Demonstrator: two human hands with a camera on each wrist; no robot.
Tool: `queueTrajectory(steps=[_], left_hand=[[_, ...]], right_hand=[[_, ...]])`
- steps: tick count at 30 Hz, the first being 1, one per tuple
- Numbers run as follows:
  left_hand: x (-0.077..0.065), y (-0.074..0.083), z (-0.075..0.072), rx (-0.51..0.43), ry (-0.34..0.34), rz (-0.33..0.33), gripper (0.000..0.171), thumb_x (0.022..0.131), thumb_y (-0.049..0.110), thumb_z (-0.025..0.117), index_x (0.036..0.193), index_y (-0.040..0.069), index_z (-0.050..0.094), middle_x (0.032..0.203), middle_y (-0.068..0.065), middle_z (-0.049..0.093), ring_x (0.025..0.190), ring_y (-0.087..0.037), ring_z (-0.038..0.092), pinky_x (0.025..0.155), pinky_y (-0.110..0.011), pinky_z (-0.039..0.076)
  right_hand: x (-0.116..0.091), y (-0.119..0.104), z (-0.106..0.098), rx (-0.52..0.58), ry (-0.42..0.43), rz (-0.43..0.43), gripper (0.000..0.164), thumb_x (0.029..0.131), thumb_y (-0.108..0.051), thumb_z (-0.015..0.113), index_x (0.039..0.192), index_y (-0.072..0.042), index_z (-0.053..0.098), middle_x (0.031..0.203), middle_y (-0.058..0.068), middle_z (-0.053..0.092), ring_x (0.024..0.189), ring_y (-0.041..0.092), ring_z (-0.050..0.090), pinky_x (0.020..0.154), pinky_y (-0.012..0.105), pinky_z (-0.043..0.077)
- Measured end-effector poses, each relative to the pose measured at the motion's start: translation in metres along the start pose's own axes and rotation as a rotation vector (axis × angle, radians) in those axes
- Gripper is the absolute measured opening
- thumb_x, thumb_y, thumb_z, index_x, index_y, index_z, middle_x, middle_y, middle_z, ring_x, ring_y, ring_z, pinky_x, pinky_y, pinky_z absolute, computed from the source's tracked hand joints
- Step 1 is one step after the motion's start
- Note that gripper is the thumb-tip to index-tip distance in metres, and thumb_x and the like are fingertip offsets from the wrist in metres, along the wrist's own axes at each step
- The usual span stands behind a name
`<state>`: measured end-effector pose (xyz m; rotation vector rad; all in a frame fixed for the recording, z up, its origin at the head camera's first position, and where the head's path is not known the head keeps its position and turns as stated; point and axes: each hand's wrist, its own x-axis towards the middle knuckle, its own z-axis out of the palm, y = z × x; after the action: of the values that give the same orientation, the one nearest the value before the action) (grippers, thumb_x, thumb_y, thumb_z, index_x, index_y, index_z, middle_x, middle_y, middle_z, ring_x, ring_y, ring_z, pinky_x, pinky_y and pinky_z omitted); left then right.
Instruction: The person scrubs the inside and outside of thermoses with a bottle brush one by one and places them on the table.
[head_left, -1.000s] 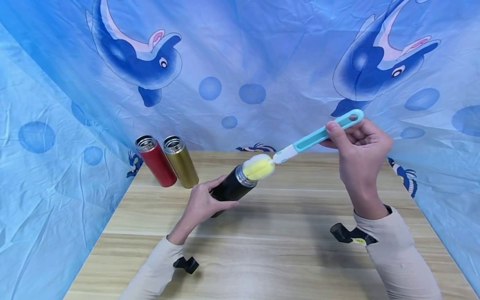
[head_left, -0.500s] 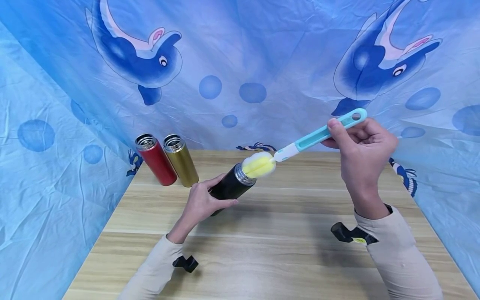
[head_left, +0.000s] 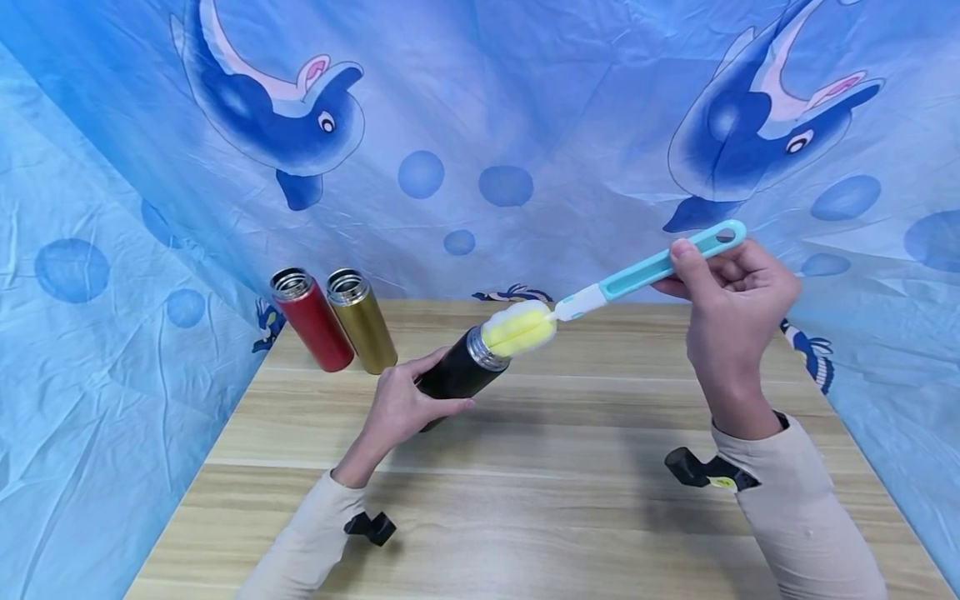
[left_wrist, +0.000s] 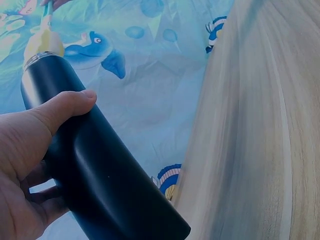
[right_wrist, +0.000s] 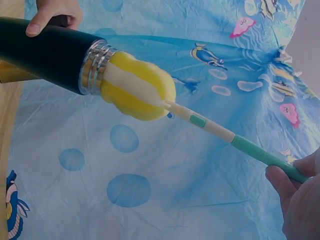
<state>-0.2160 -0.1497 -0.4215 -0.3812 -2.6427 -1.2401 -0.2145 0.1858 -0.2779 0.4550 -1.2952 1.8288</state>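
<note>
My left hand [head_left: 405,406] grips a black thermos bottle [head_left: 459,372], tilted with its threaded steel mouth up and to the right. In the left wrist view the thumb lies across the dark body of the bottle [left_wrist: 100,155]. A bottle brush [head_left: 637,272] with a turquoise handle is pinched between thumb and fingers of my right hand [head_left: 738,321]. Its yellow and white sponge head [right_wrist: 140,87] sits at the bottle's mouth in the right wrist view, most of the sponge outside and its lower end in the opening.
A red thermos bottle [head_left: 313,323] and a gold one [head_left: 363,323] stand side by side, uncapped, at the back left of the wooden table [head_left: 510,517]. Behind and beside the table hangs a blue curtain [head_left: 570,108] printed with dolphins.
My right hand has drawn the brush slightly to the right, so a little more of the sponge shows outside the bottle's mouth. The left hand and bottle have shifted slightly left.
</note>
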Motion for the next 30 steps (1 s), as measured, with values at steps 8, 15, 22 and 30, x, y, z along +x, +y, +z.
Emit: queueTrajectory(steps=[8, 15, 22, 30], left_hand=[[0.0, -0.002, -0.001, -0.001, -0.017, 0.006, 0.078, 0.067, 0.043, 0.096, 0.136, 0.021, 0.068, 0.127, -0.005, 0.072, 0.104, -0.026, 0.067, 0.083, -0.045, 0.057], [-0.001, -0.003, -0.001, -0.009, -0.025, -0.009, 0.079, 0.068, 0.044, 0.095, 0.138, 0.021, 0.067, 0.128, -0.006, 0.071, 0.106, -0.026, 0.067, 0.084, -0.046, 0.057], [-0.002, -0.001, -0.001, -0.009, -0.032, -0.007, 0.079, 0.068, 0.042, 0.096, 0.138, 0.021, 0.067, 0.129, -0.006, 0.071, 0.107, -0.027, 0.067, 0.085, -0.047, 0.057], [-0.001, -0.001, 0.0, 0.004, -0.035, -0.01, 0.078, 0.069, 0.04, 0.096, 0.138, 0.02, 0.067, 0.129, -0.007, 0.071, 0.106, -0.027, 0.067, 0.085, -0.047, 0.057]], right_hand=[[0.0, 0.004, -0.005, 0.037, 0.009, 0.026, 0.018, 0.085, 0.01, 0.076, 0.092, 0.023, 0.065, 0.075, 0.02, 0.073, 0.066, 0.023, 0.074, 0.06, 0.03, 0.061], [-0.001, 0.007, -0.008, 0.062, 0.032, 0.043, 0.014, 0.086, 0.01, 0.074, 0.091, 0.02, 0.066, 0.074, 0.02, 0.071, 0.065, 0.024, 0.074, 0.058, 0.031, 0.061], [-0.003, 0.011, -0.014, 0.102, 0.06, 0.051, 0.013, 0.085, 0.012, 0.073, 0.088, 0.021, 0.064, 0.073, 0.021, 0.071, 0.062, 0.024, 0.073, 0.057, 0.031, 0.06], [-0.006, 0.016, -0.02, 0.091, 0.075, 0.053, 0.012, 0.086, 0.011, 0.074, 0.087, 0.018, 0.065, 0.073, 0.02, 0.071, 0.064, 0.023, 0.074, 0.057, 0.029, 0.06]])
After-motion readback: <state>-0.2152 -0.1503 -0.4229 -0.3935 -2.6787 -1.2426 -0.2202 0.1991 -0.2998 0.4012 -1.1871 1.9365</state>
